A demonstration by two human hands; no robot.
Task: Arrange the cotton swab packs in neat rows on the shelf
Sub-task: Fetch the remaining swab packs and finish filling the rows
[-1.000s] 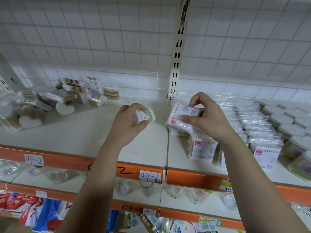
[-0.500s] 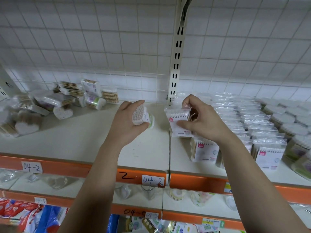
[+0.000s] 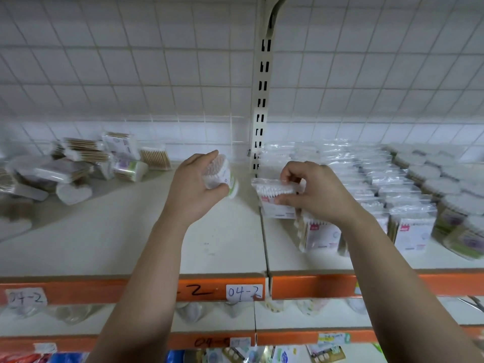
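The left hand (image 3: 195,188) grips a round tub of cotton swabs (image 3: 221,176), its fingers (image 3: 204,158) curled round it. It holds the tub above the shelf (image 3: 104,239), near the upright post (image 3: 262,100). The right hand (image 3: 314,195) pinches a flat pack of swabs (image 3: 275,205) by its top edge, thumb on the front. The pack stands upright just right of the shelf seam and seems to rest on the board, though blur hides its base. Rows of packs (image 3: 366,179) fill the shelf to the right, and a loose heap of packs (image 3: 86,163) lies at the back left.
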